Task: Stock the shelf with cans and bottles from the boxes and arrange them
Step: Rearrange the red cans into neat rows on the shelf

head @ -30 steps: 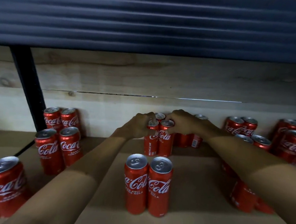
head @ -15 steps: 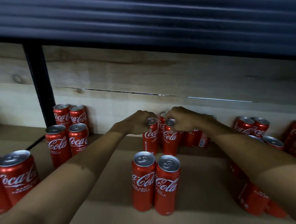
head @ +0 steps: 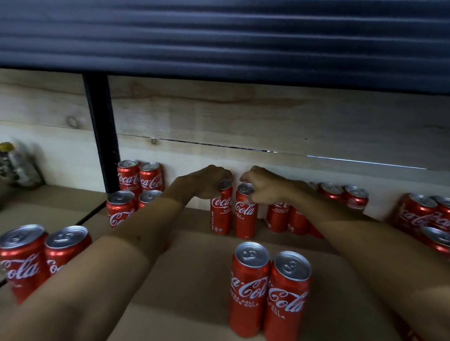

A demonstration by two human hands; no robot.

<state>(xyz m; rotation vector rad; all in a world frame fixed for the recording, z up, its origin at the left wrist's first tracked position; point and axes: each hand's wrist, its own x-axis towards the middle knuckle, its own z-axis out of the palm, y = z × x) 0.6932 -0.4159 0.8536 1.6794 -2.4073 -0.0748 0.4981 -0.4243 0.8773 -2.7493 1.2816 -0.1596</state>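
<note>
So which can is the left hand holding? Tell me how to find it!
Find the black post against the wooden back wall, then look right to the two hands at the back of the shelf. The left hand grips the top of a red can. It is the left can of that pair, with "RECYCLE ME" running up its side.

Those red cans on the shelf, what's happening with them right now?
A person is stocking a wooden shelf with red cans. The left hand grips the top of one can, the right hand grips the can beside it, both upright near the back. A front pair stands untouched.
</note>
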